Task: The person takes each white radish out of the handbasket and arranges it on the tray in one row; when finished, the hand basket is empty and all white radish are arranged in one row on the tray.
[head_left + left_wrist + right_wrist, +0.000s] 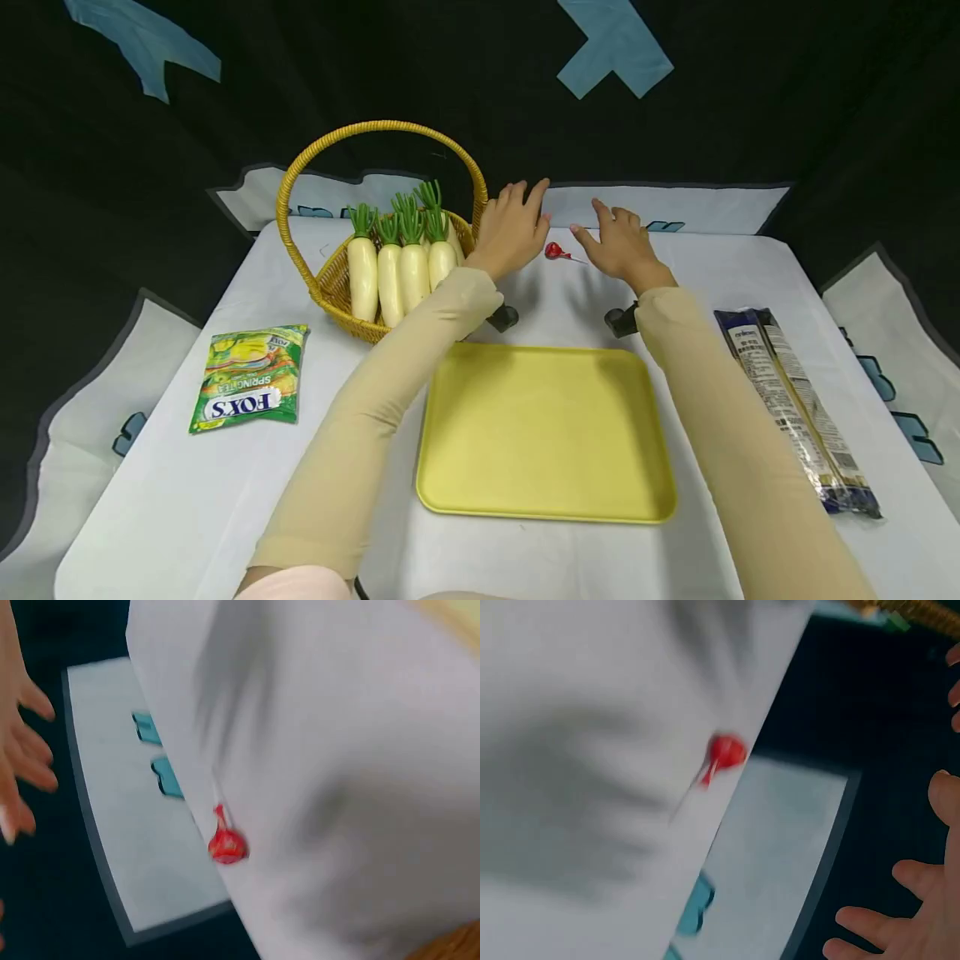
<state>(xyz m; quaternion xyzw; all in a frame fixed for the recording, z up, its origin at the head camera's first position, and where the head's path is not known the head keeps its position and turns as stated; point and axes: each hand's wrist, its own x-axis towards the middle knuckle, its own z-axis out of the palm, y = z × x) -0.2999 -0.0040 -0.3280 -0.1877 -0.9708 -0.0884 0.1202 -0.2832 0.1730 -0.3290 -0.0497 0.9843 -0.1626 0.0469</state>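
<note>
A red-wrapped lollipop (553,251) with a thin white stick lies near the table's far edge. My left hand (513,229) hovers to its left, beside the basket handle, fingers spread and holding nothing. To the lollipop's right, my right hand (619,244) is also raised over the table with its fingers apart. In the left wrist view the lollipop (227,845) sits close to the edge, below a blurred hand shadow. The right wrist view shows the lollipop (726,752) too, with fingertips (919,881) at the right side, apart from it.
A yellow wicker basket (333,292) of several white radishes (414,275) stands at the back left. In front of my hands lies a yellow tray (547,433). A green Fox's candy bag (250,377) is at left, a long dark plastic packet (798,408) at right.
</note>
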